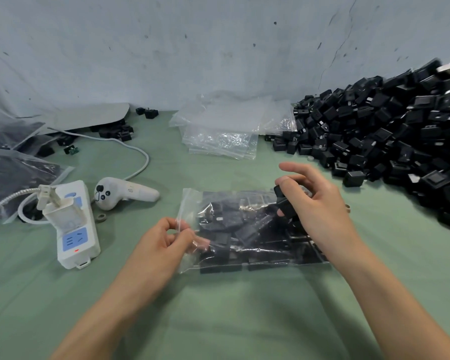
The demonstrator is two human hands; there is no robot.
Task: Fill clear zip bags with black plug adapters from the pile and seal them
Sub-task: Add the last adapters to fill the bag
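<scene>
Pinching a crinkly clear zip bag (244,229), left hand (164,240); right hand (320,203) grip around a boxy black adapter (284,201).

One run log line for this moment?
left hand pinches zip bag mouth | right hand holds adapter over bag | bag partly filled

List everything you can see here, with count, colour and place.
Zip bag: one, clear, centre, partly filled with adapters.
Adapter pile: one, black, right, against the wall.
Empty bags: one stack, clear, back centre.
Filled bags: at least two, clear, far left.
Loose adapters: several, black, back left.
Power strip: one, white and blue, left.
Controller: one, white, beside the power strip.
Cable: one, white, back left.
Cloth: one, green, under everything.
Left hand: fingers pinch the zip bag's edge.
Right hand: fingers hold one black adapter over the zip bag.
</scene>
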